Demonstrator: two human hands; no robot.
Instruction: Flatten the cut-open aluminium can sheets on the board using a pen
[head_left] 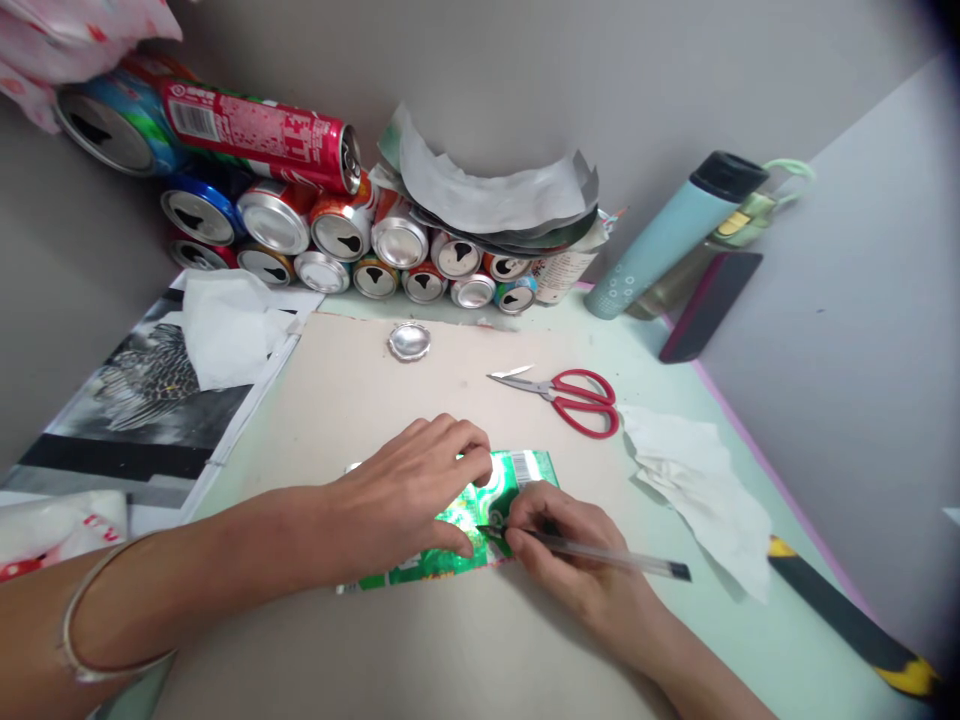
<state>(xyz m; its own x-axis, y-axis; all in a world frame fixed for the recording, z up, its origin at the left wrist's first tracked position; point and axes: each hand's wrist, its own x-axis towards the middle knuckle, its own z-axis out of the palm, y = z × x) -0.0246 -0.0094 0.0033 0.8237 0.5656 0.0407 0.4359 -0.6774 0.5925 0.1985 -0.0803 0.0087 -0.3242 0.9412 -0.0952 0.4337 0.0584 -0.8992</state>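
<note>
A green sheet cut from a drink can (442, 565) lies flat on the beige board (360, 380). Across its upper part rests my left hand (420, 480), fingers bent and spread apart, thumb on the sheet's lower half. Between the fingers of my right hand (562, 545) is a clear pen (615, 555) with a black end cap; its tip points at the sheet's middle, near my left thumb. Red-handled scissors (562, 395) lie beyond, blades partly apart. Farther back sits a small round metal piece (409, 342), cut from a can's end.
Stacked drink cans (341, 230) line the back wall, with curved metal sheets (495, 200) on top. A blue bottle (667, 240) and a dark phone-like slab (709, 305) lean at right. Crumpled tissue (697, 490) and a black-yellow tool handle (847, 615) lie right; a bird picture (150, 375) left.
</note>
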